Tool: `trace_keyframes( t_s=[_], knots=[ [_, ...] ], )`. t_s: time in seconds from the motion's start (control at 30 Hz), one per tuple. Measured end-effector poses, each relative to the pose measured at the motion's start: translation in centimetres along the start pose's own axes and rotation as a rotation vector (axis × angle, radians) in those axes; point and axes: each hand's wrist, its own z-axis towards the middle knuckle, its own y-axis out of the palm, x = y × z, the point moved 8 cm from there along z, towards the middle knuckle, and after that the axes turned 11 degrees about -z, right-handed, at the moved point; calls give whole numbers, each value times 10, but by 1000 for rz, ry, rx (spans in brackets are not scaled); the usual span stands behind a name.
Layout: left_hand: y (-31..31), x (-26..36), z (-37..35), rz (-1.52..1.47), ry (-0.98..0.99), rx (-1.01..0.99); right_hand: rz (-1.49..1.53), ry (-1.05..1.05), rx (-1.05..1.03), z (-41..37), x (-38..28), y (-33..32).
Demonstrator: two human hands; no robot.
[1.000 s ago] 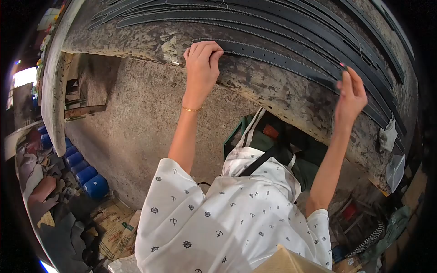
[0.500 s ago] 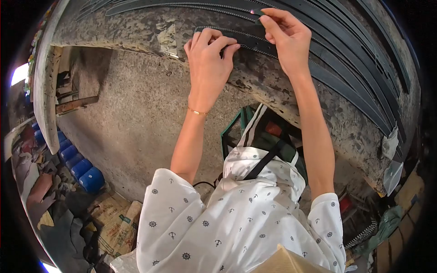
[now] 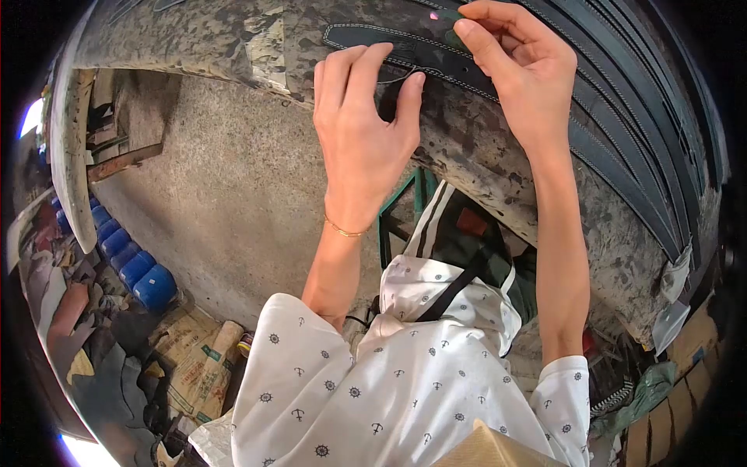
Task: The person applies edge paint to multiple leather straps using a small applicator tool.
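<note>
My left hand (image 3: 362, 128) lies at the lower edge of a black leather strap (image 3: 350, 35) with pale edge stitching, near its rounded end. Its thumb and forefinger are apart, and a thin dark curved line shows between them. My right hand (image 3: 533, 82) pinches a small dark green piece (image 3: 449, 22) above the strap. A small pink bright spot shows at that piece's left end. The fingers partly hide the piece, so its full shape cannot be told.
More black straps (image 3: 622, 124) lie along the right of the stained work surface (image 3: 210, 47). Below are a dark bag (image 3: 455, 233) with white stripes, blue round containers (image 3: 156, 286), leather scraps (image 3: 117, 381) and a printed sack (image 3: 194, 373).
The left thumb and forefinger have parted, uncovering the strap's rounded end. My right hand has moved slightly right, still with the small piece. The view has shifted a little.
</note>
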Motion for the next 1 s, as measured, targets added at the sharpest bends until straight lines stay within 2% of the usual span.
trace_keyframes(
  t_s=[0.2,0.27,0.33,0.43,0.5,0.53,0.73,1.0],
  knots=[
    [8,4,1,64,-24,26,5,-62,28,1,4,1],
    [11,4,-1,60,-29,18,-27,-20,15,0,-2,-1],
    [10,-2,-3,-32,-40,62,-55,17,3,-2,-4,1],
    [4,0,-9,17,-21,120,-2,-30,-43,-5,-9,5],
    [5,2,-13,43,4,136,-219,-29,-116,-7,-10,12],
    [5,4,-15,68,29,151,-184,-268,-92,-7,-11,16],
    [4,4,-16,49,79,157,-358,-377,-120,-12,-11,17],
    [6,3,-17,50,69,160,-412,-398,-127,-13,-16,19]
  ],
)
